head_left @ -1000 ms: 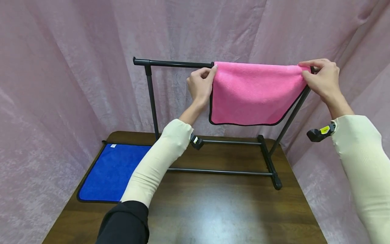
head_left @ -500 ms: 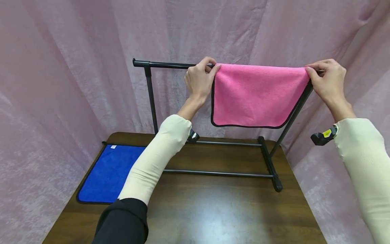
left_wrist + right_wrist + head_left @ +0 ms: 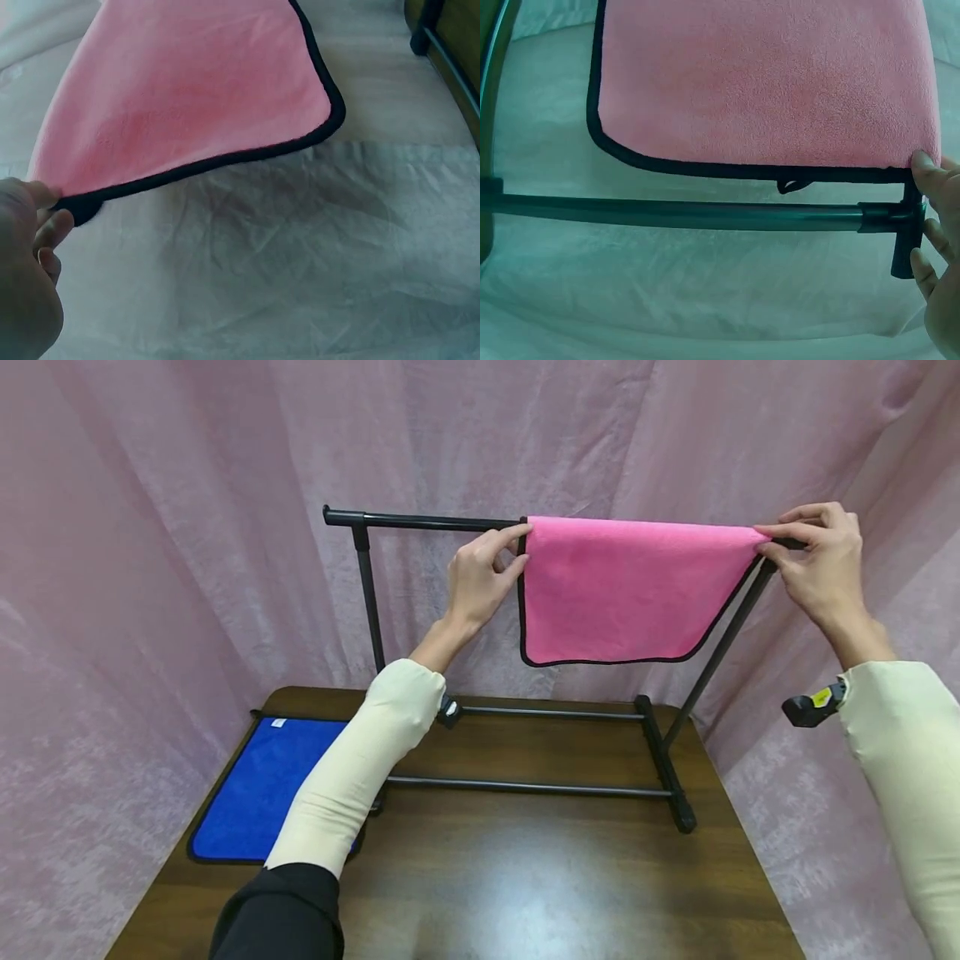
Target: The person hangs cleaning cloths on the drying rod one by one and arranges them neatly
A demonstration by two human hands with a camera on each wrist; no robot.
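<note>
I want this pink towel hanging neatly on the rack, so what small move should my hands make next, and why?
Probably let go. The pink towel already lies draped over the rack's top bar, while the left hand and right hand only pinch its top corners.

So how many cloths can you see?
2. The pink cloth hangs over the rack's top bar, between the left hand and right hand. The blue cloth lies flat on the table, partly behind the left sleeve.

cloth (image 3: 622, 589): pink, black trim | rack (image 3: 420, 519): black | mat (image 3: 262, 785): blue | curtain (image 3: 187, 485): pink
</note>
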